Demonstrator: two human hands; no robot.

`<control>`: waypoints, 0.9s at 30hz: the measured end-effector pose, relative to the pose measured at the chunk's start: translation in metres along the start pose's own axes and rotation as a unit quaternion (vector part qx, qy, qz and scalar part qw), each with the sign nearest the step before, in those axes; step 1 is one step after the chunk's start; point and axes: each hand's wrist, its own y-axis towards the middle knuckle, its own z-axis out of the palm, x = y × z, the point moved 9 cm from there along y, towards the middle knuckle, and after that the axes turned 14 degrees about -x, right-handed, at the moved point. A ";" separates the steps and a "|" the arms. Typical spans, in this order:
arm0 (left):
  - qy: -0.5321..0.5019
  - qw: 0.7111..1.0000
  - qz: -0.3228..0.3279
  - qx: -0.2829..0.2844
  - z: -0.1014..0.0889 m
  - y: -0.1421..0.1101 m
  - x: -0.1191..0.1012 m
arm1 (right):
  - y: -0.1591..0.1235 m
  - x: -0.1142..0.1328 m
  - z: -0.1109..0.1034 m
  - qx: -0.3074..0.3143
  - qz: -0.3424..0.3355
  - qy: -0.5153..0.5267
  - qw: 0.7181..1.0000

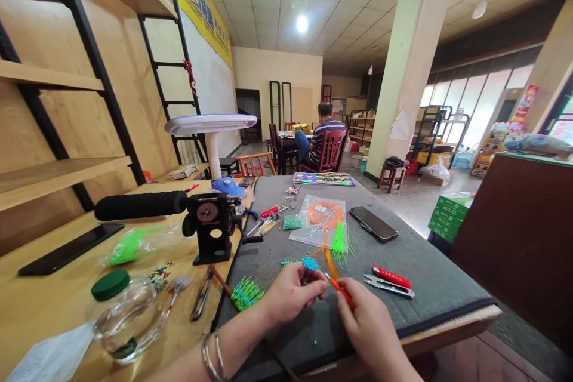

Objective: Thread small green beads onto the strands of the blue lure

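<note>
My left hand [293, 291] pinches a small round blue beaded piece [310, 263] over the grey mat, thumb and fingers closed at its lower edge. In my right hand [366, 313] is a slim orange-red tool [342, 293], its pale tip pointing toward the left fingertips; its exact kind is unclear. Just beyond the hands lie orange strands [331, 264] and a bundle of bright green strands [340, 245]. Green-and-blue tipped strands [246, 293] lie left of my left wrist. Thread snips [390, 286] and a red cylinder [391, 276] rest to the right.
A black hand-cranked machine [210, 230] stands at the left. Near it are a jar with a green lid [128, 316] and a tablet [69, 249]. A phone [373, 222] and a bag with an orange coil [320, 218] lie farther back. A person [326, 134] sits in the background.
</note>
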 end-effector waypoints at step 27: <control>-0.010 0.992 -0.106 -0.061 -0.021 -0.010 0.011 | -0.255 -0.261 -0.119 -0.185 0.221 -0.438 0.852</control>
